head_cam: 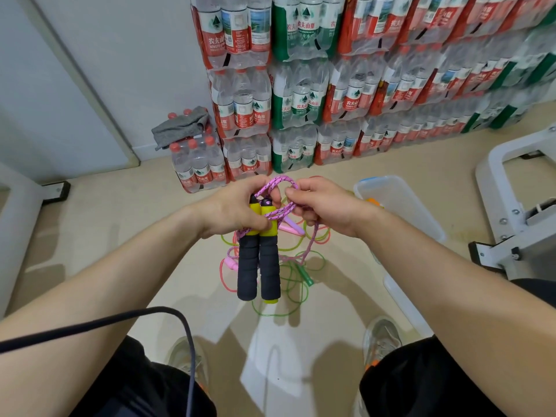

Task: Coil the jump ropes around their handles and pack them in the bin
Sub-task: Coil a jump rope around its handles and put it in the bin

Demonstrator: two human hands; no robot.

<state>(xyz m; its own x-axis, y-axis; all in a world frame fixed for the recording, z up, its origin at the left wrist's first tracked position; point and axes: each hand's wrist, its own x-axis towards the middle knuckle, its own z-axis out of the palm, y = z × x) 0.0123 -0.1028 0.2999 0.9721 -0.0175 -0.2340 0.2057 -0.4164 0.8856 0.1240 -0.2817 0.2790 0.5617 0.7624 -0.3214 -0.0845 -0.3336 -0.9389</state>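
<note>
The left hand [231, 212] grips the two black foam handles with yellow ends [258, 266] side by side, near their tops. They hang straight down, with their long way pointing at the floor. The right hand [328, 209] pinches a loop of the purple braided rope [281, 188] just right of the handle tops. I think the loop goes round them next. The clear plastic bin [418, 215] sits on the floor, far and right. A thin green rope [288, 296] lies on the floor below.

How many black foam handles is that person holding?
2: left handle and right handle hang side by side, their yellow tops held by the left hand. No others visible.
</note>
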